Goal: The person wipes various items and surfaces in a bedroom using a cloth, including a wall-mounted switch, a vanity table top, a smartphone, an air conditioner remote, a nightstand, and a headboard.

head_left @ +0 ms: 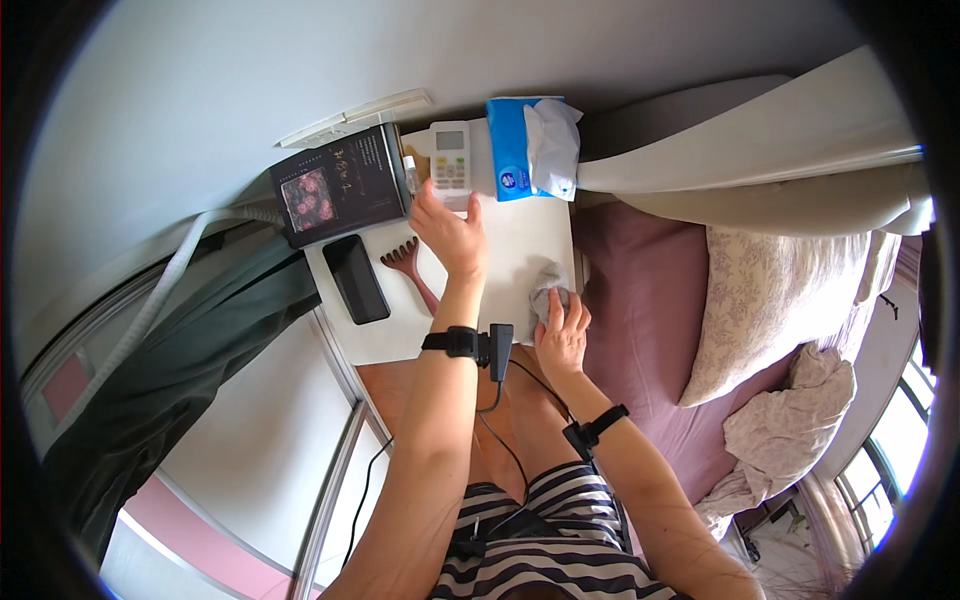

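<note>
On the white table (520, 238), my left hand (450, 232) is at the lower end of a white remote control (450, 160). Its thumb and fingers are spread apart, and whether they touch the remote I cannot tell. A small clear bottle with a white cap (411, 176) stands just left of those fingertips. My right hand (564, 335) lies at the table's right edge, its fingers pressed on a crumpled grey cloth (547, 285). A brown wide-toothed comb (410, 268) is beside my left wrist, its handle end partly behind it.
A dark book (345, 185) and a black phone (356, 280) lie on the left of the table. At the back stands a blue tissue pack (508, 150). To the right is a bed with a pink sheet (640, 290) and patterned pillow (770, 295). A dark green curtain (200, 350) hangs left.
</note>
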### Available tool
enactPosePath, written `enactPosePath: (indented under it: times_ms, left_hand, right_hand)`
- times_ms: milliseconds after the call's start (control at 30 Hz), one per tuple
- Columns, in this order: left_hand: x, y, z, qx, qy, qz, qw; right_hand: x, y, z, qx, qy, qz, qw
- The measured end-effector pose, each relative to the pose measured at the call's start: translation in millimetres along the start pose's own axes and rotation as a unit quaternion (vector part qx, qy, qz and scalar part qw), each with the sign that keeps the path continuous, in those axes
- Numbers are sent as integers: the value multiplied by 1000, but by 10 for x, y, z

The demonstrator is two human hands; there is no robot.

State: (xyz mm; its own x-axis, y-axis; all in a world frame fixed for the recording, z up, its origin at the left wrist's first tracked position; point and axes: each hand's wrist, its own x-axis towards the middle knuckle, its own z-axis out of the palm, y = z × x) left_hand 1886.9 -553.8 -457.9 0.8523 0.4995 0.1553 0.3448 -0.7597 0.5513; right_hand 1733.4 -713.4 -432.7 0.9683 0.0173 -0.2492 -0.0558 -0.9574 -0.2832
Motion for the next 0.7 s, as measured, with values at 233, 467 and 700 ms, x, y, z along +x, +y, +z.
enactPosePath:
  times_ms: [233, 467, 700]
  left_hand:
    - [-431, -256, -670, -660, -247, -415, 575]
    - [-745, -284, -1145, -770, -363, -399, 340]
    - [-916, -295, -1196, -753, -302, -462, 357]
  right_hand:
    - [85, 5, -65, 44, -6, 25, 999]
    - [388, -193, -303, 270, -125, 56, 953]
    - [229, -643, -789, 284, 32, -41, 957]
